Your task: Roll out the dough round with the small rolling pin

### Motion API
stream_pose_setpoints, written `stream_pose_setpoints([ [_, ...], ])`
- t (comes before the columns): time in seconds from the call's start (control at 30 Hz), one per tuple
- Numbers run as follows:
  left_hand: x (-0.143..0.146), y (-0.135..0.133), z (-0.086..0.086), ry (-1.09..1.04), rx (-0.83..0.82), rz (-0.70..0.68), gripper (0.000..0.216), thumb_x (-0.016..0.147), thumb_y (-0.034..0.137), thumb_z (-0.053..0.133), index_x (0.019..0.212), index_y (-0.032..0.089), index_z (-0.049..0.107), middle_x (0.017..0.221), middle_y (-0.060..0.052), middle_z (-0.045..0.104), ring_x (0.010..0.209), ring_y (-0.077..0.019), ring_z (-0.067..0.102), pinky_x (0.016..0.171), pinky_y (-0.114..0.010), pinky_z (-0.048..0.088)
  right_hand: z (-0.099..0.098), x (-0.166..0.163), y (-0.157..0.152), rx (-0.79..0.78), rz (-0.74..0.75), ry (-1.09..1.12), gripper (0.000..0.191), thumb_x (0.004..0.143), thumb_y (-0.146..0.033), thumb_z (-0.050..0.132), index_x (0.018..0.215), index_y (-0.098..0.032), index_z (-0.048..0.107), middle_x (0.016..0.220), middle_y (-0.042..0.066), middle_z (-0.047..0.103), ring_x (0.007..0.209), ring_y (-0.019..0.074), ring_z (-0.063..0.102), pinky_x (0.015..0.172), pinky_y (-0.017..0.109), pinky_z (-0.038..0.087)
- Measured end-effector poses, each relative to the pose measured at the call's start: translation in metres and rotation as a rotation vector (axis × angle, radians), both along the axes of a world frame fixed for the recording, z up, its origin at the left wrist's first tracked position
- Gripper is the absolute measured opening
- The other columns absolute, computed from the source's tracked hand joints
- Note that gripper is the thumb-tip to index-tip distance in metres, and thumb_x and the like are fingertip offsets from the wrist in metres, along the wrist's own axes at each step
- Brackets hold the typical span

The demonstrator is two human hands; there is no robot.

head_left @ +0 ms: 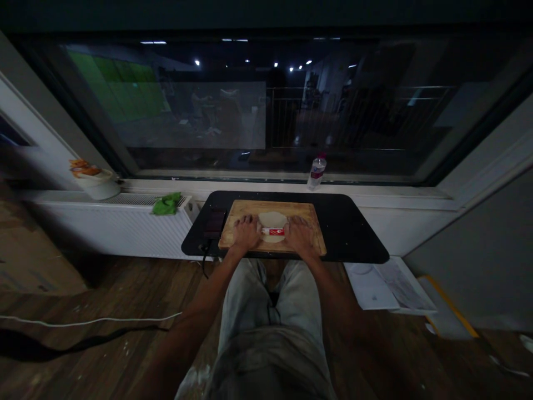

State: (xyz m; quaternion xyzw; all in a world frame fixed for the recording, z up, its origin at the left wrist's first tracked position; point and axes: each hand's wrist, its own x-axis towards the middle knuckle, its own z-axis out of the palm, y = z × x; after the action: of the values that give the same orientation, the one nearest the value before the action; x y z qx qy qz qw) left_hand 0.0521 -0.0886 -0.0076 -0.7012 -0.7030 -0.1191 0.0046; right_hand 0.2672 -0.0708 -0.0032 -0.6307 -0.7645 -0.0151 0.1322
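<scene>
A wooden board [308, 214] lies on a small black table [353, 233]. On the board is a flat, pale round of dough [272, 219]. Across its near edge lies a cylinder with a red and white label [273, 231], like a rolling pin. My left hand [246, 233] rests palm down on the cylinder's left end, fingers stretched forward. My right hand [298, 233] lies the same way on the right end. Both hands press on the cylinder from above rather than wrap round it.
A dark flat object [215, 222] lies left of the board. A plastic water bottle [317, 171] stands on the windowsill behind. A green cloth [166, 204] and a white bowl [99, 183] sit on the radiator to the left. Papers [387, 283] lie on the floor.
</scene>
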Motion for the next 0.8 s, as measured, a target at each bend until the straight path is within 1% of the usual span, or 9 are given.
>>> stream_pose_setpoints([
  [0.07,0.0,-0.009,-0.002,-0.005,0.028,-0.012,0.043,0.117,0.032,0.04,0.139,0.019,0.075,0.147,-0.017,0.073,0.14,-0.0338,0.064,0.121,-0.049,0.044,0.0,0.001,-0.013,0.039,-0.008,0.01,0.051,0.116,-0.03,0.037,0.145,-0.013,0.075,0.15,0.02,0.075,0.138,0.0321,0.064,0.122,0.042,0.041],
  [0.13,0.0,-0.019,-0.004,-0.008,0.052,-0.03,0.044,0.117,0.032,0.04,0.139,0.019,0.076,0.148,-0.016,0.075,0.142,-0.0328,0.064,0.123,-0.048,0.043,-0.003,0.002,-0.024,0.058,0.001,0.023,0.053,0.116,-0.03,0.036,0.15,-0.012,0.073,0.153,0.02,0.074,0.141,0.0334,0.063,0.124,0.045,0.039],
  [0.27,-0.002,-0.035,-0.011,-0.034,0.101,-0.061,0.049,0.119,0.035,0.038,0.15,0.02,0.072,0.158,-0.015,0.072,0.149,-0.0326,0.061,0.128,-0.049,0.04,-0.013,0.005,-0.04,0.104,0.01,0.05,0.058,0.117,-0.031,0.033,0.161,-0.011,0.065,0.165,0.022,0.066,0.156,0.0356,0.054,0.134,0.053,0.029],
  [0.4,-0.004,-0.043,-0.016,-0.057,0.135,-0.078,0.051,0.119,0.035,0.038,0.156,0.021,0.068,0.163,-0.014,0.069,0.153,-0.0323,0.059,0.131,-0.05,0.038,-0.019,0.006,-0.047,0.13,0.005,0.054,0.061,0.118,-0.031,0.03,0.165,-0.007,0.06,0.171,0.023,0.06,0.165,0.0346,0.046,0.139,0.054,0.021],
  [0.57,-0.004,-0.037,-0.013,-0.041,0.128,-0.075,0.051,0.12,0.035,0.035,0.154,0.02,0.07,0.163,-0.014,0.069,0.154,-0.0326,0.059,0.128,-0.05,0.04,-0.016,0.004,-0.037,0.102,0.007,0.037,0.06,0.117,-0.03,0.032,0.165,-0.009,0.061,0.17,0.023,0.061,0.167,0.035,0.044,0.141,0.058,0.017],
  [0.67,-0.005,-0.028,-0.007,-0.03,0.102,-0.071,0.049,0.12,0.036,0.036,0.151,0.023,0.072,0.16,-0.012,0.072,0.152,-0.0325,0.059,0.125,-0.05,0.042,-0.013,0.002,-0.028,0.083,0.013,0.036,0.058,0.117,-0.03,0.035,0.163,-0.012,0.063,0.17,0.021,0.061,0.166,0.0349,0.045,0.14,0.06,0.017],
  [0.8,-0.006,-0.014,-0.001,-0.013,0.073,-0.075,0.049,0.12,0.036,0.036,0.149,0.022,0.073,0.157,-0.014,0.073,0.146,-0.0335,0.061,0.12,-0.052,0.045,-0.008,0.0,-0.013,0.087,0.007,0.048,0.058,0.115,-0.029,0.035,0.162,-0.013,0.065,0.17,0.018,0.062,0.165,0.0358,0.045,0.14,0.062,0.017],
])
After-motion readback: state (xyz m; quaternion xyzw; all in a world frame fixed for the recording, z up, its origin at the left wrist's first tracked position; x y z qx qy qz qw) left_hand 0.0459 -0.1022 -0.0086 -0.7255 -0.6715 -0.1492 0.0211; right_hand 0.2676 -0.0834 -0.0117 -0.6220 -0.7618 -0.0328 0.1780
